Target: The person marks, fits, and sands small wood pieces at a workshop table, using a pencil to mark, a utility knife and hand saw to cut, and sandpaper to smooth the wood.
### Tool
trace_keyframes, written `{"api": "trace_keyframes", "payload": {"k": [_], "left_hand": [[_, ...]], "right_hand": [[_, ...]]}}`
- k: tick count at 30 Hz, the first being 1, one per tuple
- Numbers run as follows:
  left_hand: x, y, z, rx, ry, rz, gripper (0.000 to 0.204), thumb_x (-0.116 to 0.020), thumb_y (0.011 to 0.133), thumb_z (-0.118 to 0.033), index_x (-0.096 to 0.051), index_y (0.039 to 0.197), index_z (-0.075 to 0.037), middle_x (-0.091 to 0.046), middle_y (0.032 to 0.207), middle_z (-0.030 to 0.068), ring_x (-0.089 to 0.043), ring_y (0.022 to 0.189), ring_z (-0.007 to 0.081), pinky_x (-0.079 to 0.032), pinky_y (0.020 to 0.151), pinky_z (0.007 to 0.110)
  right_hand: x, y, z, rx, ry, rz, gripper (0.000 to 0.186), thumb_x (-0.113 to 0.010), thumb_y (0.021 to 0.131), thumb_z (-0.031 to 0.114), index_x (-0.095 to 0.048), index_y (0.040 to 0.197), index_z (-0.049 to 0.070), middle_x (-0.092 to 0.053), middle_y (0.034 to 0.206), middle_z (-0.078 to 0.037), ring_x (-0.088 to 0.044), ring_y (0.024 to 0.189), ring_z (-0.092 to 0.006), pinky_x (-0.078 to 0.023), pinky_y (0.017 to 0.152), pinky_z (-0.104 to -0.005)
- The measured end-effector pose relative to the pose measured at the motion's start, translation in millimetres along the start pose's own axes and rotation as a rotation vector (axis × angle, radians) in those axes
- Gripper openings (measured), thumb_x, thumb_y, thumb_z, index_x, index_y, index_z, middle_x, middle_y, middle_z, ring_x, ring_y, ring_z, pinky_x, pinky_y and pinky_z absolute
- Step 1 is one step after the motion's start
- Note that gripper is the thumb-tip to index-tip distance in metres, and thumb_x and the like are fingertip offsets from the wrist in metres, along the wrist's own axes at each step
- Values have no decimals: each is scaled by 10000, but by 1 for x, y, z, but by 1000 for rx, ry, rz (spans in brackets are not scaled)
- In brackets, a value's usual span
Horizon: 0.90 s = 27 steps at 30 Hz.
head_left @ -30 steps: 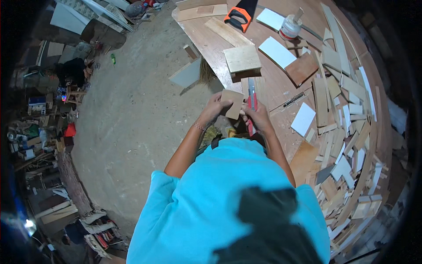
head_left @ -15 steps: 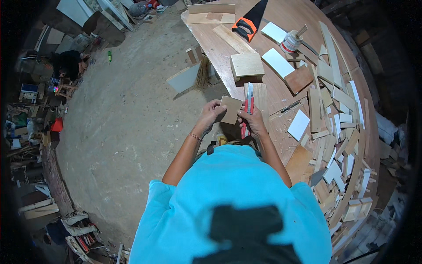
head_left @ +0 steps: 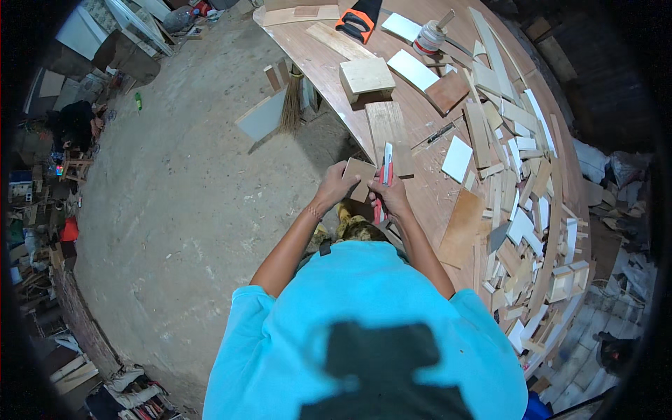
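My left hand (head_left: 334,189) pinches a small, thin brown board (head_left: 360,169) by its left side, in front of my body. Closed around a red utility knife (head_left: 387,172), my right hand (head_left: 394,197) sits at the board's right side. The knife's pale tip points away from me, toward the table, and its red handle shows below my fingers. Right thumb and board lie close together; whether they touch I cannot tell. Just beyond the knife, a flat pale plank (head_left: 389,129) lies at the table's edge, with a thick wooden block (head_left: 367,77) behind it.
On the wooden table (head_left: 427,203) lie a handsaw with an orange handle (head_left: 355,26), a white jar with a brush (head_left: 428,39), a white tile-like piece (head_left: 457,159) and many wood offcuts (head_left: 521,227). A straw broom (head_left: 292,105) and a leaning pale board (head_left: 262,117) stand left of the table.
My view has turned, so the table's things sit further left and higher. The brown board is tilted differently between my hands. Both hands keep their holds.
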<state>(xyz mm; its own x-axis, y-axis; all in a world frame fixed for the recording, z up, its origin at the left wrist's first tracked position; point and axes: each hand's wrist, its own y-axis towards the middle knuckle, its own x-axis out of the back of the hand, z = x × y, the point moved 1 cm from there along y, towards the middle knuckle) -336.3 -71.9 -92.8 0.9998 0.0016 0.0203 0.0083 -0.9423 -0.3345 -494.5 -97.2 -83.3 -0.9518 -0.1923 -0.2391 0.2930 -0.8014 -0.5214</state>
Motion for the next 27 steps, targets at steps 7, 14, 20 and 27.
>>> {"api": "trace_keyframes", "payload": {"k": [7,14,20,27], "left_hand": [[-17,36,-12,-152,315,-29,251,-596,742,-99,-554,957,25,-615,849,88,-566,752,135,-457,699,288],[-39,74,-42,-138,722,-176,196,-600,709,-135,-521,816,9,-594,795,207,-575,780,360,-454,649,400],[-50,105,-49,-272,963,-156,181,-607,678,-108,-524,815,-25,-590,736,199,-583,744,367,-458,621,439],[-63,120,-50,-259,1227,-104,121,-529,700,-84,-514,793,-8,-588,721,213,-586,725,377,-466,612,444]], "right_hand": [[12,12,14,27,-163,-65,157,-551,808,135,-431,889,75,-487,638,-19,-488,457,-91,-394,350,-199],[62,46,10,56,-641,-203,281,-422,863,282,-459,900,6,-542,659,-120,-550,504,-204,-437,445,-332],[66,44,32,157,-1094,-187,346,-375,838,253,-478,946,-60,-564,811,-299,-561,791,-421,-403,734,-505],[74,50,37,98,-1070,-162,301,-350,834,176,-451,947,-83,-558,828,-311,-552,827,-442,-413,755,-497]]}}
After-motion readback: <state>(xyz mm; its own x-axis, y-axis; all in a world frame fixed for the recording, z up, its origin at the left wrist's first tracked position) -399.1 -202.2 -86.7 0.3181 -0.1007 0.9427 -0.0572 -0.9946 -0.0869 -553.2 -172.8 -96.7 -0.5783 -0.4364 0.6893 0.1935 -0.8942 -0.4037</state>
